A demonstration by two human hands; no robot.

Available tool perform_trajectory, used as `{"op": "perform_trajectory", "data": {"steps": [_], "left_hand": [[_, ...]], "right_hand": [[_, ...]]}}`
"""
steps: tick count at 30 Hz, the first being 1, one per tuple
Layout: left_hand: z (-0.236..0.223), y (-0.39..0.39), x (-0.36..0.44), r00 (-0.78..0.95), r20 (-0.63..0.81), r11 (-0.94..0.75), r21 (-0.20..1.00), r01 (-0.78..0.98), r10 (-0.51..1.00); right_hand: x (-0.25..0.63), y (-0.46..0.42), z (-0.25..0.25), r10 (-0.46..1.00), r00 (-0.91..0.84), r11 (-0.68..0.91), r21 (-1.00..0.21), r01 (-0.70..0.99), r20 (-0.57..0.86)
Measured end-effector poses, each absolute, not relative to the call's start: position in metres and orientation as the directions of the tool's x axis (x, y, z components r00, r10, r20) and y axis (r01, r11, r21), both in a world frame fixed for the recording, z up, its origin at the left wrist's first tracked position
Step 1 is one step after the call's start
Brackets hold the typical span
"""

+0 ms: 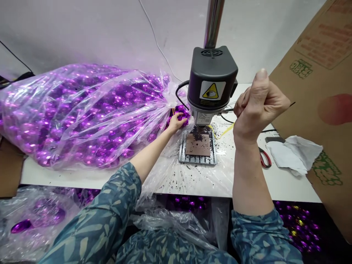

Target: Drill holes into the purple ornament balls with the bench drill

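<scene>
Purple baubles (184, 110): at left grip's (177, 123) fingers; grasp, cannot tell. 
Lever (228, 110): right grip (257, 106) clenched around it. 
Drill (213, 73): between grips. 
Board (191, 146): right of left grip, beneath drill; one hole made, dark shavings about. 
Bag (82, 110): left of left grip; bulging, neck gathered. 
Remainder: count unclear.

A yellow warning triangle (211, 90) marks the black drill press (213, 66); the small print on its lower label (204, 117) and the cardboard's (308, 106) red and green print are illegible
</scene>
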State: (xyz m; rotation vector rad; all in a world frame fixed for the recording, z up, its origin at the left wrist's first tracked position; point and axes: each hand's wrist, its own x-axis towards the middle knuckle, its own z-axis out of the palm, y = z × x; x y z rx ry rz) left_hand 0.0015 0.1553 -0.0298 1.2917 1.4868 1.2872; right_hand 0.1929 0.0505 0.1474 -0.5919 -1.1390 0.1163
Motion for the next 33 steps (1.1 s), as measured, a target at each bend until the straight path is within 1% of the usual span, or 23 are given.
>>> {"op": "perform_trajectory", "data": {"steps": [3, 5, 7, 10, 13, 15, 17, 21, 23, 28, 33], "left_hand": [[-0.021, 0.134, -0.012, -0.201, -0.063, 0.066, 0.998, 0.008, 0.978], [-0.011, 0.111, -0.022, -0.135, -0.106, 0.088, 0.987, -0.138, 0.985], [0.000, 0.082, -0.030, -0.037, -0.114, 0.102, 0.965, -0.242, 0.993], [0.009, 0.036, -0.031, 0.125, -0.122, 0.156, 0.933, -0.324, 0.985], [0.004, 0.005, -0.021, 0.213, -0.138, 0.209, 0.910, -0.358, 0.967], [-0.007, -0.003, -0.011, 0.218, -0.139, 0.211, 0.910, -0.357, 0.966], [-0.021, 0.000, -0.002, 0.190, -0.116, 0.174, 0.931, -0.321, 0.975], [-0.046, 0.019, 0.009, 0.081, 0.007, 0.010, 0.977, -0.211, 0.997], [-0.053, 0.029, 0.012, 0.058, 0.054, -0.043, 0.983, -0.181, 0.997], [-0.060, 0.041, 0.016, 0.100, 0.107, -0.095, 0.989, -0.117, 0.989], [-0.059, 0.042, 0.020, 0.156, 0.142, -0.138, 0.990, -0.031, 0.978]], "right_hand": [[0.191, 0.049, 0.148, 0.376, 0.434, 0.843, -0.497, 0.208, 0.819], [0.191, 0.047, 0.148, 0.375, 0.437, 0.853, -0.489, 0.181, 0.817], [0.190, 0.044, 0.148, 0.372, 0.440, 0.865, -0.477, 0.155, 0.817], [0.190, 0.041, 0.148, 0.372, 0.432, 0.874, -0.467, 0.135, 0.822], [0.189, 0.040, 0.148, 0.385, 0.433, 0.862, -0.485, 0.147, 0.815], [0.189, 0.041, 0.147, 0.394, 0.432, 0.857, -0.494, 0.148, 0.812], [0.190, 0.042, 0.147, 0.400, 0.423, 0.858, -0.495, 0.139, 0.813], [0.190, 0.042, 0.145, 0.415, 0.407, 0.862, -0.495, 0.110, 0.814], [0.189, 0.041, 0.144, 0.420, 0.415, 0.862, -0.497, 0.096, 0.807], [0.187, 0.039, 0.144, 0.428, 0.438, 0.855, -0.512, 0.087, 0.791], [0.187, 0.037, 0.145, 0.410, 0.430, 0.871, -0.486, 0.077, 0.804]]}}
